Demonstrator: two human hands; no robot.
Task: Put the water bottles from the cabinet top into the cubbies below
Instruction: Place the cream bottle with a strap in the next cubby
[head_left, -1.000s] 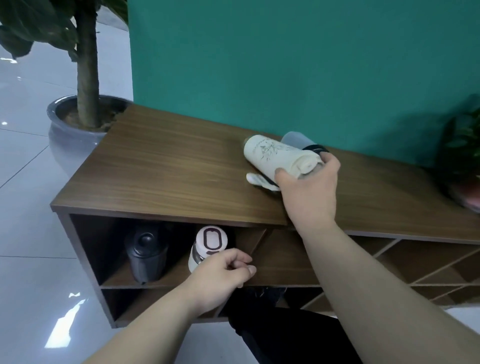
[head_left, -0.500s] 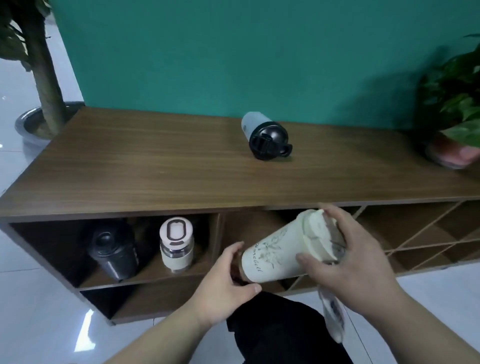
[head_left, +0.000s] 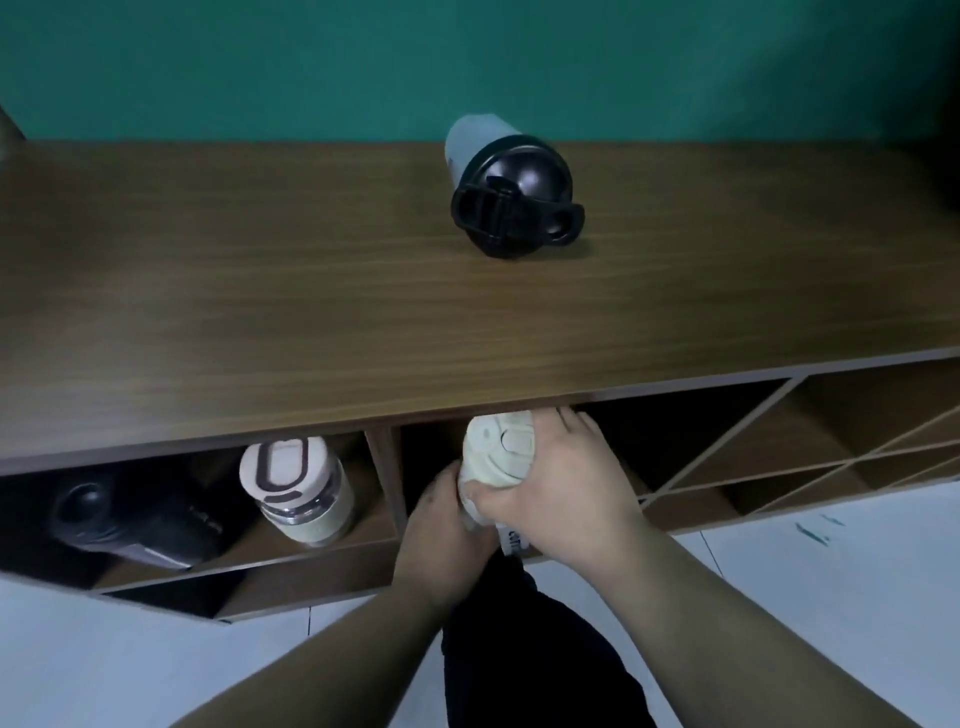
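Both hands hold a cream bottle (head_left: 500, 451) at the mouth of the second cubby (head_left: 431, 452), just under the cabinet top's front edge, its lid facing me. My right hand (head_left: 566, 493) wraps the lid end from the right. My left hand (head_left: 441, 530) grips the body from below. Most of the bottle's body is hidden by my hands. A grey bottle with a black lid (head_left: 506, 189) lies on its side on the wooden cabinet top (head_left: 260, 312). In the left cubby stand a black bottle (head_left: 130, 519) and a glass bottle with a white lid (head_left: 298, 488).
Diagonal-divided cubbies (head_left: 810, 441) run along the right of the cabinet. A teal wall (head_left: 467, 62) stands behind the cabinet. White tiled floor (head_left: 831, 571) lies below, and my dark trouser leg (head_left: 540, 649) is in front of the cabinet.
My right hand lifted the cream bottle off the cabinet top and brought it down. My left hand left the glass bottle and joined on the cream bottle, which now sits at the cubby mouth.
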